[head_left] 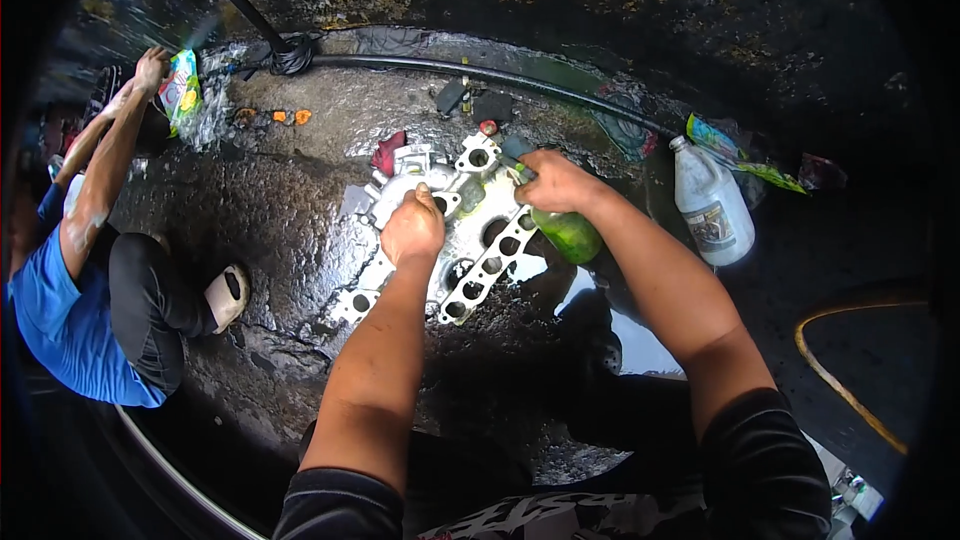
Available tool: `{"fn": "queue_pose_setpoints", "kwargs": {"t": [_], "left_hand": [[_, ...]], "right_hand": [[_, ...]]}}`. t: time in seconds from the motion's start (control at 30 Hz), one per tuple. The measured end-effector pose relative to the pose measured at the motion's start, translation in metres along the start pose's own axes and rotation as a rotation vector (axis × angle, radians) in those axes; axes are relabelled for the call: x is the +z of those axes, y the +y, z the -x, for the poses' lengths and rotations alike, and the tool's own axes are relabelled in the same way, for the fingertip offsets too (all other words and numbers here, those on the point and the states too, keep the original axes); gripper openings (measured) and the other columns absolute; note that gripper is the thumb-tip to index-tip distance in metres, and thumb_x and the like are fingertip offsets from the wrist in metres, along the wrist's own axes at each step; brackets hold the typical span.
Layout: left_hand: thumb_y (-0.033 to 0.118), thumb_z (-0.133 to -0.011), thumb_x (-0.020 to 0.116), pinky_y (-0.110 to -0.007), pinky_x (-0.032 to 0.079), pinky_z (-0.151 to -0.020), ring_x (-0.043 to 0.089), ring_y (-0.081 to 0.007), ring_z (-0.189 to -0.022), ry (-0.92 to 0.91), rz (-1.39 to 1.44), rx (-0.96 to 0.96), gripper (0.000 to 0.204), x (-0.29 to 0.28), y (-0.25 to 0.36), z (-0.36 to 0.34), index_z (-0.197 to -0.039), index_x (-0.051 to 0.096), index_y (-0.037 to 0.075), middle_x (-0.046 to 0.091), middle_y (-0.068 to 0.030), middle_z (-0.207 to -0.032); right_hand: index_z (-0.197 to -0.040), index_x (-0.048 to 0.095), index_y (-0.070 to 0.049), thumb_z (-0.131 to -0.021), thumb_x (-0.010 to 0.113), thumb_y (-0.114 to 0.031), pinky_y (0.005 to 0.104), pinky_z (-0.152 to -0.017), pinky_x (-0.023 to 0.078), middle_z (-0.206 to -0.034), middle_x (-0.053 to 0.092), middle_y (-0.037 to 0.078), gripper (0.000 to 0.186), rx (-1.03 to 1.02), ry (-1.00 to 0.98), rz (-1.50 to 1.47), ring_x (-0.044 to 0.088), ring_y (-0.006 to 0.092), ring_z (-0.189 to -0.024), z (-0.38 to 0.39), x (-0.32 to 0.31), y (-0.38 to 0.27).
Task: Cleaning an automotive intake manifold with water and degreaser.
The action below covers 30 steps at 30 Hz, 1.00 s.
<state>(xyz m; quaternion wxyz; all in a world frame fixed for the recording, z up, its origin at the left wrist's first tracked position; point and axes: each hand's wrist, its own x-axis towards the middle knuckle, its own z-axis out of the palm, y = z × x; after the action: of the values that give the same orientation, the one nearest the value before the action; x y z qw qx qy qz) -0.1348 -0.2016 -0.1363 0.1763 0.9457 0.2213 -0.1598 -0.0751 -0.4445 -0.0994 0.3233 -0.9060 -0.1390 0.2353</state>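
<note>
A silvery cast-metal intake manifold (465,237), with a row of round ports along one flange, lies on the wet ground in front of me. My left hand (413,228) is closed on its left part, thumb pointing away from me. Over the manifold's far right side, my right hand (553,183) has its fingers curled round something small that they mostly hide. A rounded, shiny green object (569,235), perhaps a bottle, rests just below that hand, beside the ported flange. A dark red cloth (389,153) lies at the manifold's far left end.
A whitish jug (711,205) stands at the right. A black hose (470,68) runs along the wall's foot; a yellowish hose (840,385) curves at the right. At the left, a person in a blue shirt (75,330) crouches, hands by a colourful packet (183,90).
</note>
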Motion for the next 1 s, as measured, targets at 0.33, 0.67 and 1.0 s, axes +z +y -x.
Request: {"fn": "queue_pose_setpoints", "kwargs": {"t": [0.33, 0.67, 1.0], "left_hand": [[0.03, -0.104, 0.051, -0.054, 0.052, -0.09, 0.067, -0.0445, -0.102, 0.034, 0.111, 0.277, 0.027, -0.021, -0.046, 0.015, -0.11, 0.064, 0.008, 0.072, -0.0218, -0.108], [0.038, -0.106, 0.045, -0.054, 0.052, -0.088, 0.068, -0.0435, -0.095, 0.194, 0.053, -0.299, 0.043, -0.01, -0.188, 0.052, -0.104, 0.072, 0.005, 0.074, -0.0195, -0.103], [0.034, -0.11, 0.043, -0.035, 0.048, -0.078, 0.058, -0.018, -0.081, 0.325, 1.676, -0.595, 0.041, 0.034, -0.221, 0.033, -0.09, 0.066, 0.006, 0.071, -0.0083, -0.09]], "right_hand": [[-0.116, 0.073, -0.003, -0.077, 0.063, -0.026, 0.0446, -0.101, 0.053, -0.122, 0.07, 0.025, 0.046, 0.196, -0.075, 0.16, 0.067, 0.0385, -0.116, -0.028, 0.023, -0.02], [-0.121, 0.071, -0.006, -0.079, 0.065, -0.028, 0.0447, -0.103, 0.052, -0.125, 0.069, 0.024, 0.048, 0.006, -0.175, 0.156, 0.066, 0.0387, -0.117, -0.002, 0.067, -0.063], [-0.124, 0.07, -0.002, -0.079, 0.065, -0.029, 0.0423, -0.108, 0.05, -0.13, 0.067, 0.025, 0.053, 0.146, -0.255, 0.212, 0.064, 0.0368, -0.123, -0.014, 0.078, -0.088]]}}
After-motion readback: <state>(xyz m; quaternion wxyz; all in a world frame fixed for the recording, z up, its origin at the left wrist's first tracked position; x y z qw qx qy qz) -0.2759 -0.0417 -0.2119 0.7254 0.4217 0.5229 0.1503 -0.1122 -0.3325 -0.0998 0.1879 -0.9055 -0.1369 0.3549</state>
